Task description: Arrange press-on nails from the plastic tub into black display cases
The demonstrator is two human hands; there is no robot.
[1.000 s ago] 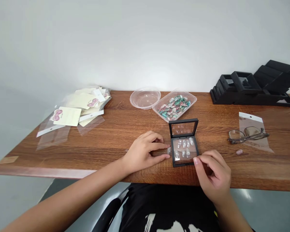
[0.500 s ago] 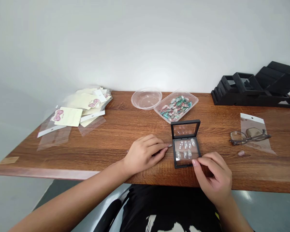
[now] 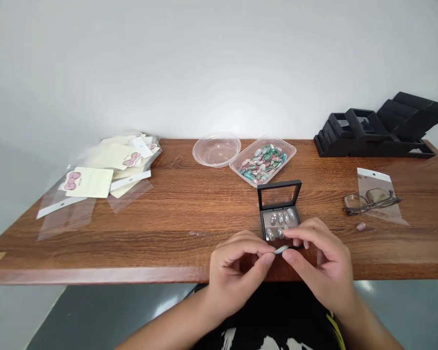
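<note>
Between the thumb and forefinger of my left hand (image 3: 241, 265) is a pale, shiny press-on nail (image 3: 281, 249), held just in front of the black case. My right hand (image 3: 323, 257) is open beside it, thumb and forefinger apart; its thumb tip is close to the nail's right end, and I cannot tell whether they touch. The black case (image 3: 262, 224) lies with its windowed lid (image 3: 278, 184) raised. Several silvery press-on nails (image 3: 280, 218) sit inside in two rows. My right fingers cover its front right corner.
Behind the case stands a clear tub (image 3: 291, 148) of colourful nails, beside a round clear lid (image 3: 195, 156). Cards and bags (image 3: 95, 182) lie left. Eyeglasses (image 3: 372, 204) rest on a plastic bag (image 3: 374, 174), with a pink nail (image 3: 361, 226) nearby. Black cases (image 3: 365, 143) are stacked back right.
My left hand has come right and toward me, bringing the nail in front of the case. My right fingers have spread from the case's front edge toward that nail.
</note>
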